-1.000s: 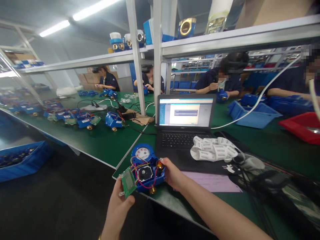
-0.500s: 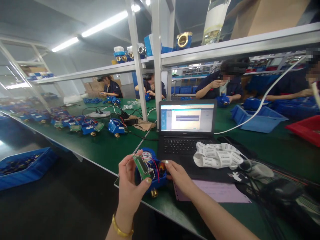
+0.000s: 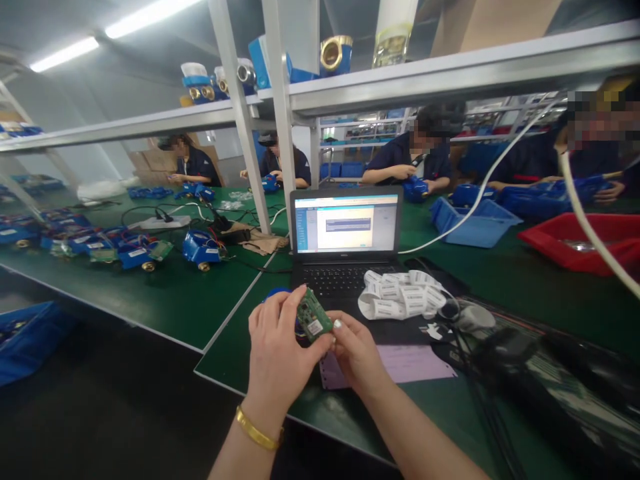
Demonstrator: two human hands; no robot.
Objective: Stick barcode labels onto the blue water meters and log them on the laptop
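A green circuit board (image 3: 315, 310) with a small white label is tilted up in front of me. My left hand (image 3: 280, 350) is closed on it, with fingers over the top edge and the thumb at the bottom. My right hand (image 3: 357, 353) pinches the board's lower right corner. Behind my left hand, a blue meter housing (image 3: 278, 292) shows only its top edge; the rest is hidden. Just beyond the hands stands an open laptop (image 3: 327, 283) with its screen lit.
A roll of printed labels (image 3: 400, 297) lies on the laptop's right side, above a pink sheet (image 3: 400, 363). Blue meters with wires and boards line the left bench, one meter (image 3: 200, 248) apart. Blue bin (image 3: 473, 223), red bin (image 3: 565, 243) and a white cable are at right. Co-workers sit opposite.
The board has been turned over, so its labelled side now faces me. My right hand has moved from the housing to the board's corner. The view has swung right.
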